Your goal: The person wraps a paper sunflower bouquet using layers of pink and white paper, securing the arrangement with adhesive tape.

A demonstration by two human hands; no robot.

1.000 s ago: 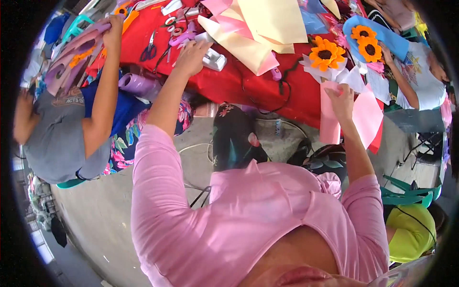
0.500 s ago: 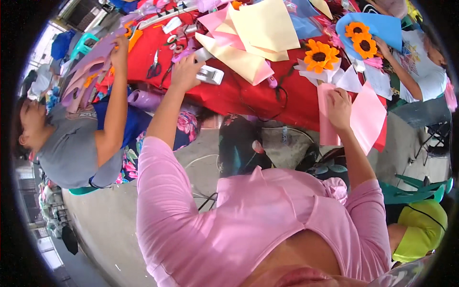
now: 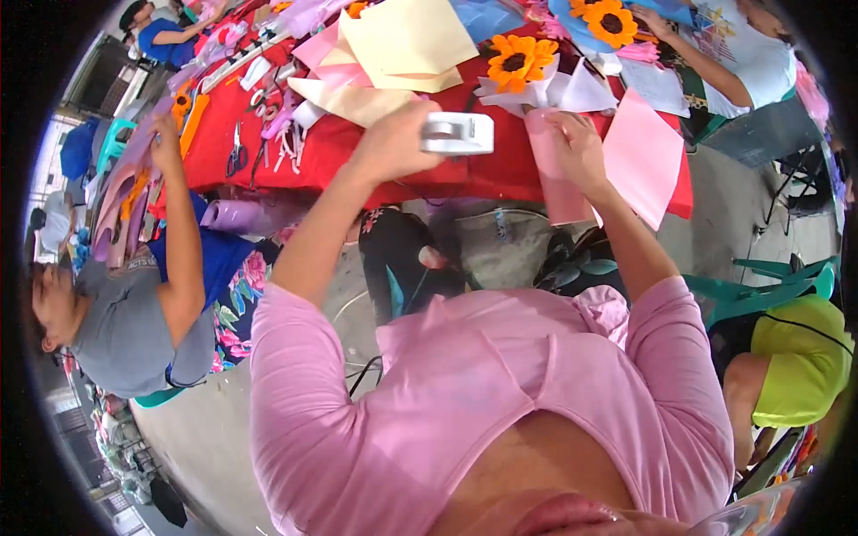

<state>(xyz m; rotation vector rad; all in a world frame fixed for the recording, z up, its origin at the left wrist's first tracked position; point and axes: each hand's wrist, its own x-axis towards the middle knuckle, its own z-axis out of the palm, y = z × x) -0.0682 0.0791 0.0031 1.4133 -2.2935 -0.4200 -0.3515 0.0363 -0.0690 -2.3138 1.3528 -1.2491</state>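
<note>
1. Left hand (image 3: 391, 143): fingers closed around a white plastic tape dispenser (image 3: 458, 133), held above the near edge of the red cloth-covered table (image 3: 268, 156).
2. Dispenser's long axis runs left to right; its free end points toward the right hand.
3. Right hand (image 3: 576, 152): fingers curled, pinching the top of a rolled pink paper sheet (image 3: 559, 183) that hangs past the table edge.
4. Dispenser lies just left of the roll, apart; the left hand is the nearer one to it.
5. Orange paper sunflower (image 3: 521, 59) lies beyond both hands.

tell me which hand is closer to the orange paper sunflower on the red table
Right. The right hand grips the pink paper sheet just below the orange paper sunflower. The left hand holds a white tape dispenser farther to its left.
</note>
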